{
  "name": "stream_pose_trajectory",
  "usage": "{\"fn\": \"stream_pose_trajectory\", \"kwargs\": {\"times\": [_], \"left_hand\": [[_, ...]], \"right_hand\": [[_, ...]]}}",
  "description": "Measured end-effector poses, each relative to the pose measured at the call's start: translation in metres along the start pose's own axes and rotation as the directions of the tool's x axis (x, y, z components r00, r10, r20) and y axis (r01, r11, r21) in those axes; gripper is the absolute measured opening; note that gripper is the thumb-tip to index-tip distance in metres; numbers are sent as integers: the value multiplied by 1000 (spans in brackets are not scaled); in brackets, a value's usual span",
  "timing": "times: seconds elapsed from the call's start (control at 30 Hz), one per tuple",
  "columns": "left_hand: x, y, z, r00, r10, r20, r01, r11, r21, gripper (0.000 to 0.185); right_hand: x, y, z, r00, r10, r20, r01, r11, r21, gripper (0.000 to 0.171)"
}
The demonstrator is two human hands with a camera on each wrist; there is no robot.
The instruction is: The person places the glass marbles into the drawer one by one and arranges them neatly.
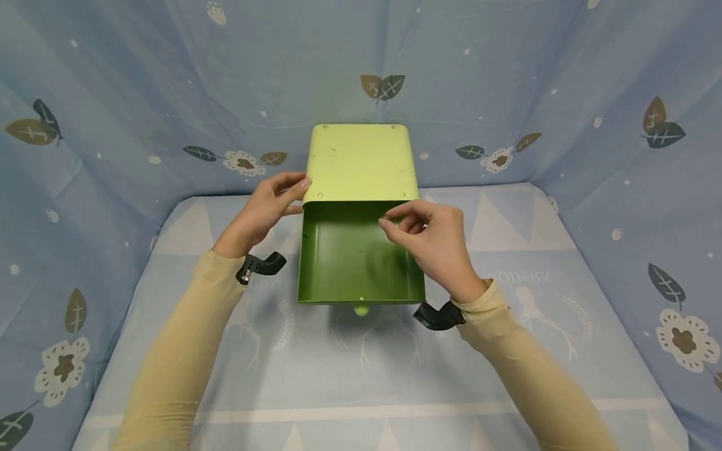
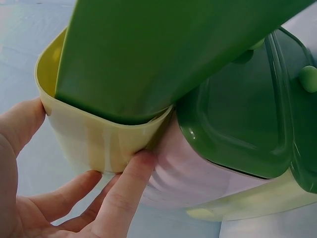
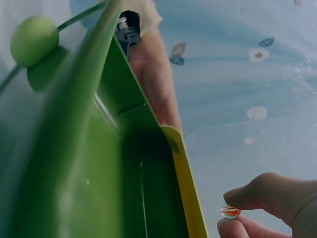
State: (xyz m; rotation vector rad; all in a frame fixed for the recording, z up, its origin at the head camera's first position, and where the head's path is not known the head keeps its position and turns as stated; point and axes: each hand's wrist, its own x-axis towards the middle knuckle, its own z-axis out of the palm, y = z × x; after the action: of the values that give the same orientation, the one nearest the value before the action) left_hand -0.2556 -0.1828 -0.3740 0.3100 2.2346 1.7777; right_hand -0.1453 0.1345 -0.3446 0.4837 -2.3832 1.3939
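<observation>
Nearest the camera in the head view, two arms in tan sleeves (image 1: 169, 369) ran up from the lower corners, each w/ a black wrist mount. Both lay over a table (image 1: 361, 388) under a pale blue cloth w/ white triangles.

Frame centre: a dark green drawer (image 1: 361, 263), pulled out toward the viewer, open top, its pale green knob (image 1: 361, 310) just below the front wall. Inside looked bare as far as the head view showed.

Right hand (image 1: 437, 241) hovered over the drawer's right side, right of centre. Thumb & forefinger pinched a small marble (image 3: 230, 212): clear w/ orange stripes, seen only in the right wrist view at lower right, just beside the case's yellow edge. In the head view the marble was too small to make out. Other fingers curled loosely.

Left hand (image 1: 265, 210) sat left of centre, against the case's (image 1: 361, 163) left front corner. Thumb on one side, fingers relaxed & touching the yellow-green wall; left wrist view showed a fingertip (image 2: 133, 168) pressed under the rounded rim, w/ the green drawer sliding out above it. Not a tight grip, more a bracing touch.

Farther back, the case's light yellow-green top reached the rear of the table. Behind & at both sides, blue fabric walls (image 1: 141, 94) printed w/ leaves & flowers.
</observation>
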Motion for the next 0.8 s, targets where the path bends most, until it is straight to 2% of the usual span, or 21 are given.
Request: {"fn": "stream_pose_trajectory", "kwargs": {"times": [0.47, 0.8], "left_hand": [[0, 1, 0, 1000, 4, 6, -4, 1000, 2, 73], [1, 0, 1, 1000, -7, -10, 7, 1000, -7, 72]], "right_hand": [[22, -1, 3, 996, -53, 68, 57, 997, -56, 6], [35, -3, 9, 990, -53, 134, 61, 996, -57, 5]]}}
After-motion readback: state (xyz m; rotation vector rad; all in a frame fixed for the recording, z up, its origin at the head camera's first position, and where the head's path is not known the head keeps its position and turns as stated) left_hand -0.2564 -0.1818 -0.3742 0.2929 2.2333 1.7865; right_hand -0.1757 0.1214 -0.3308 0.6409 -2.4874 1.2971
